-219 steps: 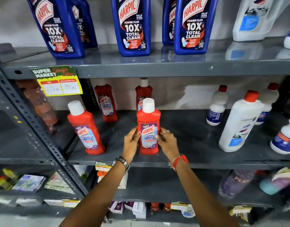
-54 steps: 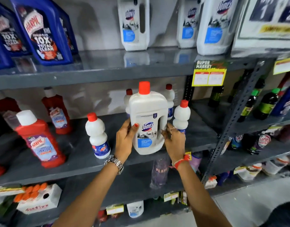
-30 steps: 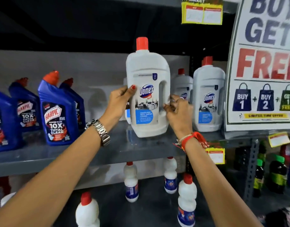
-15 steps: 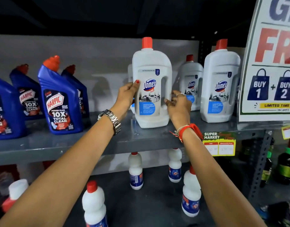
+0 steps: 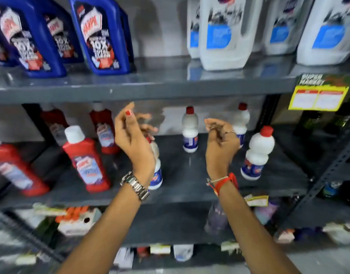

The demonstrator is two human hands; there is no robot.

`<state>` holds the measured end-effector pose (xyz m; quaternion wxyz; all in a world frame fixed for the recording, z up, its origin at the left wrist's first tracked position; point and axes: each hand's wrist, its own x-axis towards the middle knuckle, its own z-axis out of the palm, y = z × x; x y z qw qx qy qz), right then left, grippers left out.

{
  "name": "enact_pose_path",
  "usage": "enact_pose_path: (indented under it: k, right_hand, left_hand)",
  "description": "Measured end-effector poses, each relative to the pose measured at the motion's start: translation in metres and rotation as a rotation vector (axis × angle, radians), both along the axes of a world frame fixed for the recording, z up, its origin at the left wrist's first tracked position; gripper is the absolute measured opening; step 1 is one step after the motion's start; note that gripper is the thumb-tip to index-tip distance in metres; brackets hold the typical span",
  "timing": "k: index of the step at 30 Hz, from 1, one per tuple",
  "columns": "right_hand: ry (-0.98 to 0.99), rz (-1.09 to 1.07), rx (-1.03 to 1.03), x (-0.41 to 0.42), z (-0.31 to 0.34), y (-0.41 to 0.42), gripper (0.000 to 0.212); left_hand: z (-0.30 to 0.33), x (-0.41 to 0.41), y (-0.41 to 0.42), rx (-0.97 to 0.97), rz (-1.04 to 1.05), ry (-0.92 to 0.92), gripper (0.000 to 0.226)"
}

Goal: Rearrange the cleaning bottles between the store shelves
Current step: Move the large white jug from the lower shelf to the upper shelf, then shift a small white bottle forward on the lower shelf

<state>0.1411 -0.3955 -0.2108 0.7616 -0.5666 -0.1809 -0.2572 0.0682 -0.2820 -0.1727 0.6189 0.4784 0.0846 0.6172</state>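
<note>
The large white Domex bottle (image 5: 225, 34) stands on the upper grey shelf (image 5: 150, 86) among other white jugs (image 5: 328, 32). Both hands hover empty in front of the middle shelf (image 5: 190, 171). My left hand (image 5: 132, 139), with a metal watch, has loosely curled fingers and partly hides a small white bottle (image 5: 156, 175). My right hand (image 5: 219, 143), with a red wrist thread, is also loosely curled. Small white red-capped bottles (image 5: 190, 131) (image 5: 257, 155) stand behind and right of it. Red Harpic bottles (image 5: 85, 161) stand to the left.
Blue Harpic bottles (image 5: 99, 36) fill the upper shelf's left side. A yellow price tag (image 5: 318, 97) hangs at the upper shelf's right edge. A perforated metal upright (image 5: 332, 169) stands at the right. Lower shelves hold boxes (image 5: 77, 222) and blurred bottles.
Both hands let go of the large white Domex bottle, which now stands on the upper shelf, and dropped down in front of the middle shelf. The view tilted downward.
</note>
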Motion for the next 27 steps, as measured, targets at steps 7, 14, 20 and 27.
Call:
enact_pose_path:
  k: [7,14,20,27]
  right_hand:
    - [0.554,0.477,-0.717,0.017,-0.101,0.071,0.052]
    - [0.551,0.654,-0.918,0.009,-0.126,0.092,0.050]
    - [0.543,0.548,-0.829,0.011,-0.126,0.058,0.049]
    - [0.611,0.339,-0.725,0.029,-0.131,-0.001,0.045]
  left_hand:
    - [-0.120,0.000,0.057,-0.258,0.060,0.332,0.032]
    - [-0.166,0.022,0.079,-0.376,-0.437,0.768,0.024]
    - [-0.174,0.043,0.057,-0.344,-0.485,0.914,0.039]
    - [-0.166,0.074,-0.007,-0.313,-0.638,0.917,0.040]
